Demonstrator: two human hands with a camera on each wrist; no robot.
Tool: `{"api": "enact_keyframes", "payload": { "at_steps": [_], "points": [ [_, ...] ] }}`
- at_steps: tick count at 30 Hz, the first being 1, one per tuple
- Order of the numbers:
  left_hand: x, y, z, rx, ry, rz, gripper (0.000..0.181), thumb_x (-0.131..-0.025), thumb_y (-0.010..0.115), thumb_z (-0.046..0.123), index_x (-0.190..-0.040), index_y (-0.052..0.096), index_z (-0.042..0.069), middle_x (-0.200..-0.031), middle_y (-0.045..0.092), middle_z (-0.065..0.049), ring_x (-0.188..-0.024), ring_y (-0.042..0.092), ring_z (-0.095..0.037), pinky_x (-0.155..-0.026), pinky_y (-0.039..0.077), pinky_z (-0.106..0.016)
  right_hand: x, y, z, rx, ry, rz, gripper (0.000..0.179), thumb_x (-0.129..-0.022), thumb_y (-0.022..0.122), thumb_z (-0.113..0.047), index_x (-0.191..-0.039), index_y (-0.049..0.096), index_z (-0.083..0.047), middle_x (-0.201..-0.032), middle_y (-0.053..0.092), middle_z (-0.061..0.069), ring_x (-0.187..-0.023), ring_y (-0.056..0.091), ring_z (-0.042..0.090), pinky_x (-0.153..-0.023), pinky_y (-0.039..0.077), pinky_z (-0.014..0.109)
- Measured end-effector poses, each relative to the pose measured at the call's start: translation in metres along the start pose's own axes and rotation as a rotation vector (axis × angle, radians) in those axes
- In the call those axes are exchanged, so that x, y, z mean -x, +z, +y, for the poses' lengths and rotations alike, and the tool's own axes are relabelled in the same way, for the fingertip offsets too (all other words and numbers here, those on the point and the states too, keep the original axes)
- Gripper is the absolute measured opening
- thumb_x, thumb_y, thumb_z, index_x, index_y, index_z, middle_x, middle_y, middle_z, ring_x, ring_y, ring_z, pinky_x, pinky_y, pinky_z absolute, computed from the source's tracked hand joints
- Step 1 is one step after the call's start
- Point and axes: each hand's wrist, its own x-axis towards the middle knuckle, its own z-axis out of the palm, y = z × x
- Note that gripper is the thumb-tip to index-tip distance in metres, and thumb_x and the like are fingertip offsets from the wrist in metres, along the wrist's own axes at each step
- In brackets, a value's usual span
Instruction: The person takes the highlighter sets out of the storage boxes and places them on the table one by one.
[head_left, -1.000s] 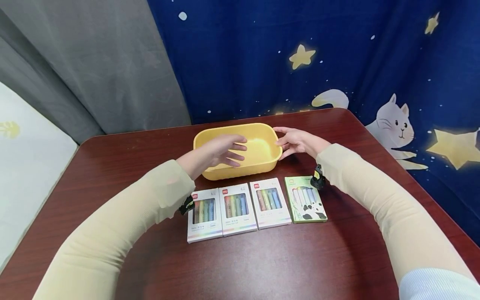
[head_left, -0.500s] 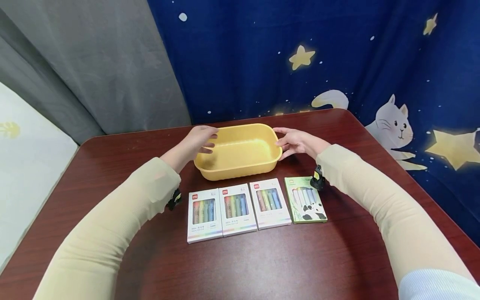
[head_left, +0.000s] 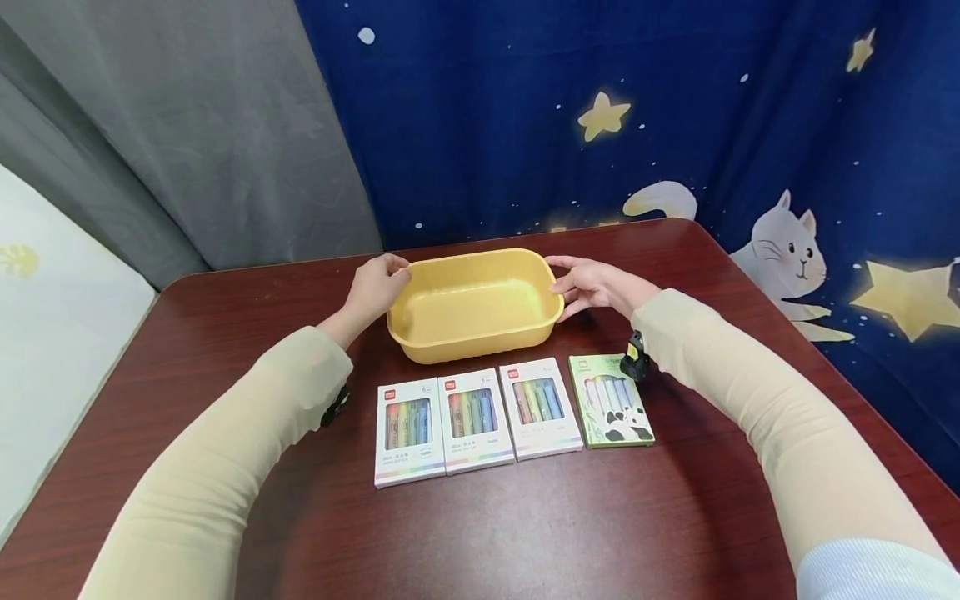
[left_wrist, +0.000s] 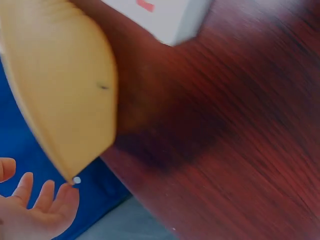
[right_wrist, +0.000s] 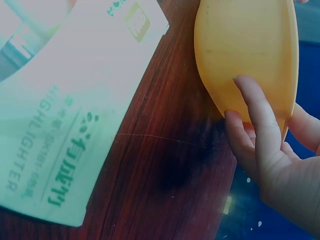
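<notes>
A yellow plastic basin stands toward the back of the table, with nothing inside it. My right hand grips its right end. In the right wrist view the fingers lie against the basin's outer wall, and the thumb is over the rim. My left hand is at the basin's back left corner. Seen from the left wrist, its loosely bent fingers are close to the rim; whether they touch it I cannot tell.
Three white boxes of coloured highlighters lie in a row in front of the basin. To their right lies a green highlighter box with pandas. Curtains hang behind the dark red table.
My left hand has moved left from above the basin to its back left corner. The right hand keeps its hold on the right end. Basin and boxes have stayed in place.
</notes>
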Motion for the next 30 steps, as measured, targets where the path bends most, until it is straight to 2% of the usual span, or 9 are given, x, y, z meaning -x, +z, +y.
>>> {"api": "enact_keyframes", "payload": {
  "at_steps": [2,6,10,14,18,21,25,27,30],
  "points": [
    [0.0,0.005,-0.005,-0.12,0.054,0.023,0.037,-0.093,0.044,0.019,-0.123,0.052,0.0,-0.128,0.047,-0.022,-0.114,0.048,-0.034,-0.094,0.044,-0.045,0.0,0.0,0.0,0.001,0.001,-0.001,0.071,-0.093,0.044,0.004,-0.147,0.012,-0.028,-0.139,0.035,0.022,-0.08,0.064,0.021,-0.077,0.051,0.054],
    [0.003,0.015,-0.015,-0.283,0.076,0.051,0.039,-0.092,0.045,0.019,-0.126,0.049,0.001,-0.131,0.041,-0.023,-0.114,0.043,-0.038,-0.092,0.043,-0.049,0.001,0.0,0.001,0.008,-0.001,-0.002,0.071,-0.093,0.045,0.004,-0.148,0.011,-0.028,-0.14,0.034,0.021,-0.086,0.062,0.022,-0.083,0.047,0.055],
    [0.006,0.019,-0.022,-0.347,0.052,0.042,0.043,-0.092,0.046,0.02,-0.132,0.044,0.001,-0.133,0.038,-0.023,-0.113,0.041,-0.038,-0.092,0.043,-0.05,0.002,0.001,0.001,0.011,-0.002,0.004,0.071,-0.093,0.045,0.004,-0.147,0.012,-0.028,-0.139,0.035,0.021,-0.086,0.062,0.022,-0.083,0.046,0.055],
    [0.008,0.018,-0.026,-0.356,0.037,0.021,0.046,-0.093,0.045,0.02,-0.134,0.04,0.0,-0.133,0.037,-0.024,-0.114,0.042,-0.038,-0.093,0.043,-0.05,0.002,0.002,0.001,0.008,0.0,0.008,0.071,-0.093,0.045,0.003,-0.147,0.013,-0.028,-0.138,0.036,0.021,-0.083,0.063,0.021,-0.081,0.048,0.054],
    [0.009,0.014,-0.027,-0.283,0.028,-0.009,0.047,-0.093,0.045,0.017,-0.136,0.038,-0.001,-0.131,0.041,-0.025,-0.106,0.049,-0.034,-0.088,0.047,-0.045,0.002,0.002,0.001,0.01,-0.003,0.006,0.071,-0.093,0.045,0.003,-0.147,0.013,-0.028,-0.139,0.035,0.022,-0.085,0.062,0.022,-0.082,0.048,0.054],
    [0.01,0.01,-0.027,-0.138,-0.013,-0.048,0.049,-0.092,0.045,0.013,-0.137,0.034,-0.002,-0.125,0.046,-0.025,-0.089,0.058,-0.029,-0.073,0.055,-0.038,0.002,0.002,0.0,0.011,-0.003,0.007,0.071,-0.093,0.045,0.004,-0.147,0.012,-0.028,-0.14,0.034,0.021,-0.09,0.061,0.024,-0.084,0.046,0.055],
    [0.008,0.004,-0.025,0.089,-0.111,-0.09,0.052,-0.09,0.046,0.009,-0.139,0.031,0.0,-0.116,0.05,-0.023,-0.072,0.063,-0.025,-0.055,0.057,-0.031,0.002,0.001,0.0,0.01,-0.003,0.01,0.072,-0.092,0.045,0.004,-0.148,0.012,-0.028,-0.139,0.034,0.021,-0.093,0.06,0.025,-0.083,0.046,0.055],
    [0.007,0.001,-0.024,0.173,-0.17,-0.107,0.052,-0.089,0.046,0.008,-0.138,0.031,-0.001,-0.113,0.05,-0.022,-0.072,0.062,-0.023,-0.055,0.057,-0.031,0.002,0.001,0.0,0.013,-0.005,0.008,0.071,-0.093,0.045,0.004,-0.148,0.012,-0.027,-0.138,0.035,0.021,-0.09,0.061,0.024,-0.08,0.049,0.054],
    [0.004,-0.004,-0.022,0.25,-0.267,-0.139,0.049,-0.088,0.047,0.005,-0.135,0.036,-0.003,-0.111,0.05,-0.021,-0.068,0.061,-0.018,-0.059,0.058,-0.031,0.002,0.002,0.0,0.021,-0.012,-0.001,0.071,-0.093,0.044,0.004,-0.148,0.011,-0.026,-0.134,0.037,0.021,-0.084,0.062,0.022,-0.075,0.053,0.051]
  ]
}}
